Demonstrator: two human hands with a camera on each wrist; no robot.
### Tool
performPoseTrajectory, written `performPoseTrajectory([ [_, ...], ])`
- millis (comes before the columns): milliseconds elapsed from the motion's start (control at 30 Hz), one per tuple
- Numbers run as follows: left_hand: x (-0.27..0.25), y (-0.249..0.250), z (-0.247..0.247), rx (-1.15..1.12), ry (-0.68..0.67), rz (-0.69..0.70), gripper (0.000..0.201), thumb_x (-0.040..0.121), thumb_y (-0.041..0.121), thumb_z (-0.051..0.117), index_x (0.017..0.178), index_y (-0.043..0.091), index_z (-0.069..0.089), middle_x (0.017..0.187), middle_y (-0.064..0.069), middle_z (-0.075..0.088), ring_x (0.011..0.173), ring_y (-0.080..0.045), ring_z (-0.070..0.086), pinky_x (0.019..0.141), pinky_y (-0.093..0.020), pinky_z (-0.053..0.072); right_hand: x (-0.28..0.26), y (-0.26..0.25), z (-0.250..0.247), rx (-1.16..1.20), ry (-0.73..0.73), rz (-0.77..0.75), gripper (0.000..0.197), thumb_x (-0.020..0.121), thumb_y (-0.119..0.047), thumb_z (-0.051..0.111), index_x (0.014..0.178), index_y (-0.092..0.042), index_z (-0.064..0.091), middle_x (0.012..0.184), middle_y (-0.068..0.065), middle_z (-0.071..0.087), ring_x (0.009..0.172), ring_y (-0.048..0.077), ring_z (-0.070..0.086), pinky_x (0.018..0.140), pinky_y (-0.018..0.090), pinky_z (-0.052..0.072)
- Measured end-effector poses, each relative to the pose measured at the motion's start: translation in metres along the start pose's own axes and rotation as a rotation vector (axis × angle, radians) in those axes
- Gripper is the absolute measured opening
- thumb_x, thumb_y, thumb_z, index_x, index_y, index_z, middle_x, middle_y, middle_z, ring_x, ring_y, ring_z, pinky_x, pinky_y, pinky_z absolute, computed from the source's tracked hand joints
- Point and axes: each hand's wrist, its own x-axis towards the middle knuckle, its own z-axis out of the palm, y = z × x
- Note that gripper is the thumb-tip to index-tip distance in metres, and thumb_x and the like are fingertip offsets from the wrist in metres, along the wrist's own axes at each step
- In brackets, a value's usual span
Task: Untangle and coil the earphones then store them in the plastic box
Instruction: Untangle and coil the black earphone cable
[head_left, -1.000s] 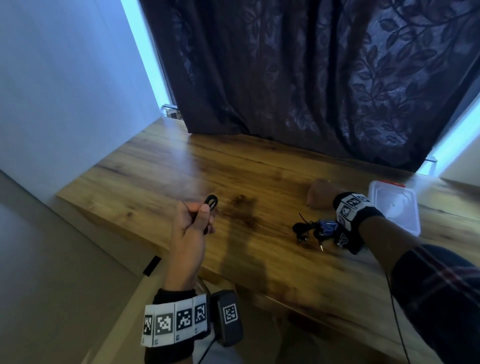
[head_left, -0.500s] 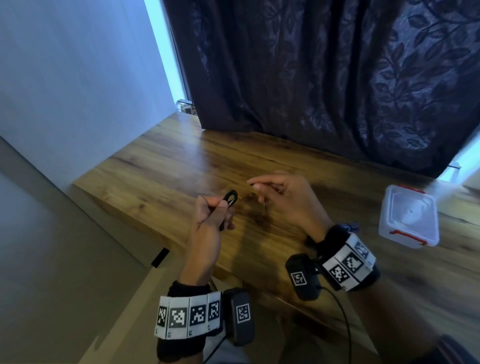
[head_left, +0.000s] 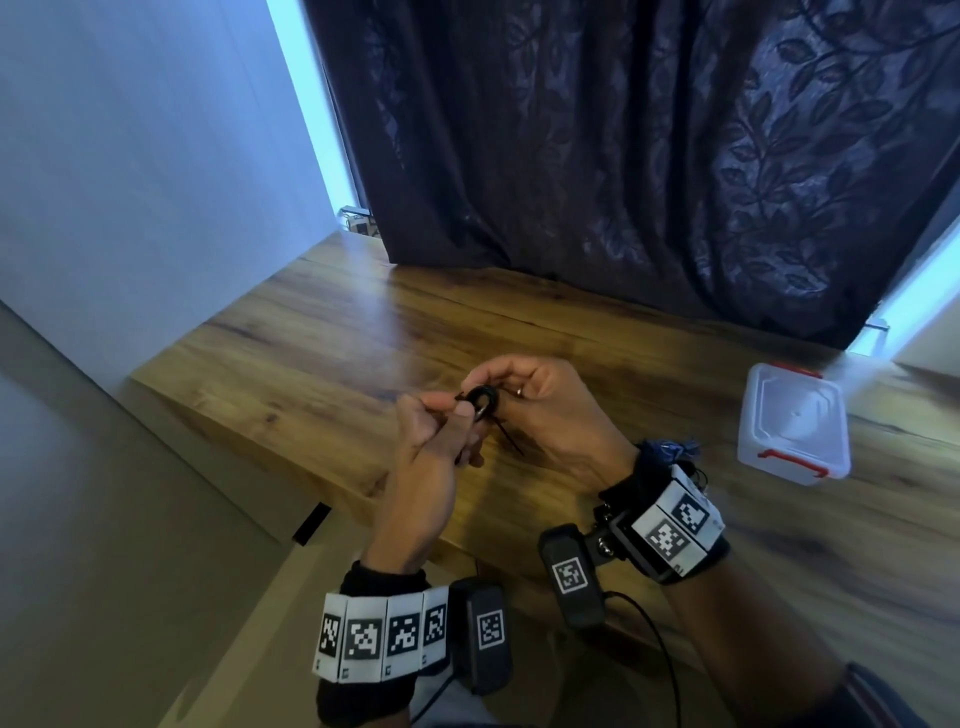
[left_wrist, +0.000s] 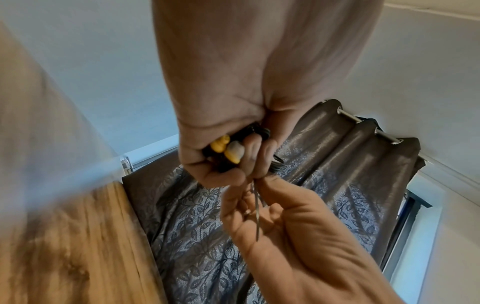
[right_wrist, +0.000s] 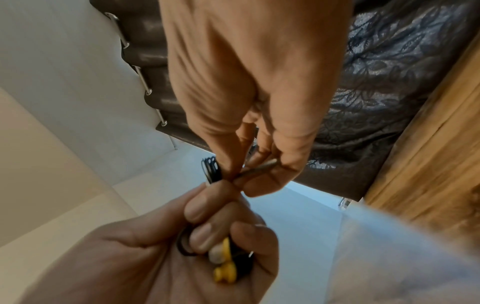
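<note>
A black earphone cable wound into a small coil (head_left: 480, 400) is held above the wooden table (head_left: 322, 353) between both hands. My left hand (head_left: 457, 413) grips the coil; the left wrist view shows yellow and white earbuds (left_wrist: 226, 149) tucked inside its curled fingers. My right hand (head_left: 496, 387) meets it from the right and pinches the loose cable end (right_wrist: 257, 170), which hangs down as a short tail (head_left: 511, 441). The clear plastic box (head_left: 792, 426) with red clips stands on the table to the right, lid on.
A tangled blue and black bundle (head_left: 670, 449) lies on the table just behind my right wrist. A dark leaf-patterned curtain (head_left: 623, 156) hangs along the table's far edge. A white wall borders the left side, and the table's near edge runs under my wrists.
My right hand has left the table near the blue bundle, crossed to the left hand and taken hold of the cable end. The left hand kept gripping the coil.
</note>
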Motion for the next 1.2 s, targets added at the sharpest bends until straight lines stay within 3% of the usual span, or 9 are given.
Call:
performPoseTrajectory([
  [233, 0.001, -0.002, -0.001, -0.009, 0.036, 0.031, 0.011, 0.100, 0.020, 0.052, 0.096, 0.021, 0.042, 0.076, 0.000, 0.054, 0.064, -0.006, 0.051, 0.065, -0.028, 0.047, -0.001, -0.008, -0.006, 0.026, -0.172, 0.044, 0.019, 0.096, 0.007, 0.056, 0.113, 0.007, 0.065, 0.090, 0.015, 0.073, 0.081, 0.026, 0.071, 0.073, 0.038, 0.059],
  [300, 0.002, -0.002, -0.002, -0.005, 0.037, 0.053, 0.011, 0.100, 0.020, 0.051, 0.096, 0.020, 0.041, 0.079, -0.002, 0.054, 0.065, -0.006, 0.051, 0.064, -0.027, 0.047, -0.003, -0.011, -0.006, 0.016, -0.203, 0.050, 0.023, 0.096, 0.011, 0.053, 0.115, 0.004, 0.065, 0.097, 0.017, 0.070, 0.086, 0.024, 0.071, 0.076, 0.036, 0.058],
  [400, 0.003, -0.004, -0.006, -0.006, 0.023, 0.091, 0.016, 0.100, 0.026, 0.053, 0.098, 0.019, 0.040, 0.080, -0.004, 0.055, 0.066, -0.006, 0.053, 0.064, -0.027, 0.048, -0.003, -0.012, -0.005, -0.058, -0.155, 0.053, 0.026, 0.094, 0.013, 0.056, 0.115, 0.002, 0.068, 0.104, 0.011, 0.068, 0.091, 0.020, 0.069, 0.082, 0.031, 0.057],
  [533, 0.004, -0.004, -0.008, 0.064, 0.003, 0.130, 0.021, 0.091, 0.037, 0.052, 0.098, 0.021, 0.040, 0.087, -0.010, 0.055, 0.073, -0.009, 0.055, 0.066, -0.029, 0.048, 0.000, -0.006, 0.005, -0.137, 0.012, 0.008, 0.029, 0.088, 0.014, 0.064, 0.106, -0.006, 0.073, 0.100, 0.012, 0.074, 0.091, 0.025, 0.071, 0.084, 0.046, 0.061],
  [633, 0.006, -0.005, -0.011, 0.055, 0.013, 0.140, 0.020, 0.091, 0.035, 0.053, 0.098, 0.021, 0.040, 0.086, -0.012, 0.054, 0.071, -0.010, 0.054, 0.066, -0.033, 0.047, 0.004, -0.005, 0.009, -0.161, 0.099, -0.005, 0.039, 0.082, 0.017, 0.070, 0.099, -0.018, 0.064, 0.092, 0.007, 0.076, 0.084, 0.020, 0.070, 0.074, 0.035, 0.060],
  [800, 0.007, -0.004, -0.015, 0.028, 0.013, 0.135, 0.014, 0.094, 0.029, 0.053, 0.098, 0.023, 0.040, 0.083, -0.006, 0.055, 0.066, -0.004, 0.053, 0.068, -0.036, 0.046, 0.007, -0.006, 0.011, -0.146, 0.087, 0.039, 0.041, 0.085, 0.013, 0.071, 0.102, -0.019, 0.053, 0.096, 0.011, 0.077, 0.085, 0.029, 0.069, 0.075, 0.037, 0.058],
  [900, 0.008, -0.003, -0.015, 0.026, 0.004, 0.143, 0.012, 0.099, 0.021, 0.052, 0.097, 0.022, 0.040, 0.083, -0.006, 0.059, 0.067, -0.006, 0.054, 0.067, -0.033, 0.047, 0.006, -0.010, 0.011, -0.170, 0.070, 0.039, 0.042, 0.085, 0.010, 0.072, 0.110, -0.020, 0.055, 0.096, 0.007, 0.078, 0.085, 0.027, 0.070, 0.077, 0.038, 0.058],
  [1000, 0.008, -0.003, -0.016, 0.007, 0.001, 0.124, 0.015, 0.090, 0.028, 0.054, 0.097, 0.023, 0.042, 0.083, -0.009, 0.057, 0.069, -0.009, 0.053, 0.067, -0.033, 0.047, 0.006, -0.011, 0.012, -0.186, 0.085, 0.026, 0.045, 0.084, 0.007, 0.075, 0.114, -0.020, 0.056, 0.101, 0.008, 0.077, 0.089, 0.021, 0.072, 0.082, 0.044, 0.059],
  [1200, 0.008, -0.002, -0.018, -0.057, -0.030, 0.087, 0.018, 0.088, 0.027, 0.055, 0.099, 0.021, 0.043, 0.077, -0.003, 0.058, 0.066, -0.007, 0.053, 0.066, -0.033, 0.047, 0.006, -0.013, 0.014, -0.205, 0.090, -0.020, 0.039, 0.083, 0.004, 0.077, 0.112, -0.016, 0.060, 0.099, 0.007, 0.077, 0.092, 0.019, 0.072, 0.086, 0.037, 0.060],
])
